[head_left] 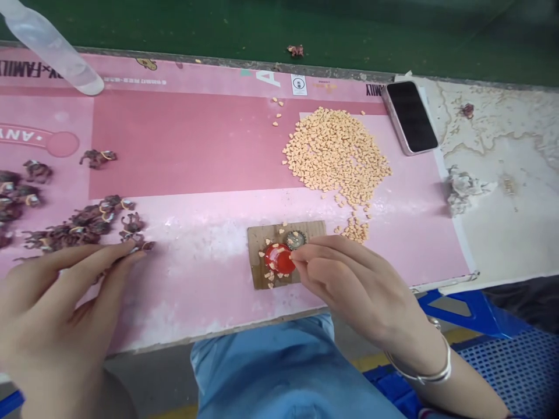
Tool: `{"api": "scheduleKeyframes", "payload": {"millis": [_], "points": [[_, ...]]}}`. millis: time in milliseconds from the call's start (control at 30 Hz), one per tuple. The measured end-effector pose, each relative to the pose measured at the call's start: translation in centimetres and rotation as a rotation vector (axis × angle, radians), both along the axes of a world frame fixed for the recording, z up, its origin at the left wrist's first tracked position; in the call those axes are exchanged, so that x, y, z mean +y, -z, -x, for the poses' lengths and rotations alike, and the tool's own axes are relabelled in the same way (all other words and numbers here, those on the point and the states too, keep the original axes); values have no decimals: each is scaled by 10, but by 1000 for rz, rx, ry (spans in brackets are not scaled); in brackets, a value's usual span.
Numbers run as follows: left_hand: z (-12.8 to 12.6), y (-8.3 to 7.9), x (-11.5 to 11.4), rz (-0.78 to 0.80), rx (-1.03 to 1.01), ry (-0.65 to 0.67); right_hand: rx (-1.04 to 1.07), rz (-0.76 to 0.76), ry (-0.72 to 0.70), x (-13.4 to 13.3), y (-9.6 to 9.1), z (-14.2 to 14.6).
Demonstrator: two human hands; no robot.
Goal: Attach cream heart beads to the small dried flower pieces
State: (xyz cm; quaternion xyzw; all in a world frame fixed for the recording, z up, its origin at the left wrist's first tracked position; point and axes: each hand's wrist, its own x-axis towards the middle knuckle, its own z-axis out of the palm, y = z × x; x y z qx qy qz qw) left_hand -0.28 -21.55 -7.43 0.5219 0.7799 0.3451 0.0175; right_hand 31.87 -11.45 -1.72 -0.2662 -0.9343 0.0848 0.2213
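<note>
At the left, my left hand pinches a small brown animal figurine at the near edge of a cluster of similar figurines. My right hand is closed in a pinch over a red cap on a piece of cardboard. A tiny cream-coloured piece seems to be between its fingertips, partly hidden. Several such pieces lie on and around the red cap. Just behind it on the cardboard sits a metal bottle cap. Beyond my right hand spreads a pile of tiny cream-coloured pieces.
A phone lies at the back right, with crumpled white tissue nearer. A clear plastic bottle is at the back left. Single figurines lie on the green surface and at the far right. A blue basket stands below the table.
</note>
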Motion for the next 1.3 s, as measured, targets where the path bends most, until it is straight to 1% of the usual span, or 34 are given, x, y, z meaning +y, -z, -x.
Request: {"api": "scheduleKeyframes", "payload": {"millis": [67,133,200,300,367,433,567,633,700,800,933,1133,1233,1300], "points": [[-21,-10,-1,-68,-99,-25,-11,24,2,-1,-2,1],[-44,-20,-1,-135,-226,-24,-10,55,12,-1,-2,1],[-64,-26,-1,-134,-331,41,3,76,15,-1,0,1],[-80,-26,-3,-95,-428,157,18,85,8,-1,3,-1],[-85,-23,-4,-117,-485,220,22,103,16,-2,5,-2],[-90,-20,-5,-133,-550,274,70,180,52,-3,5,-2],[-104,-19,-4,-172,-653,324,370,442,218,-10,1,2],[-113,-21,-4,-205,-666,344,476,529,286,-14,0,5],[-119,-22,-4,-211,-679,385,526,584,321,-18,1,8],[-123,-23,-5,-175,-670,452,584,621,342,-19,6,9],[-119,-24,-7,-126,-609,440,607,627,359,-19,10,8],[-109,-27,0,-67,-726,527,606,619,364,-19,12,6],[-107,-27,2,-58,-763,524,559,583,376,-17,12,4],[-107,-26,1,-53,-793,510,500,531,362,-15,13,3]]}}
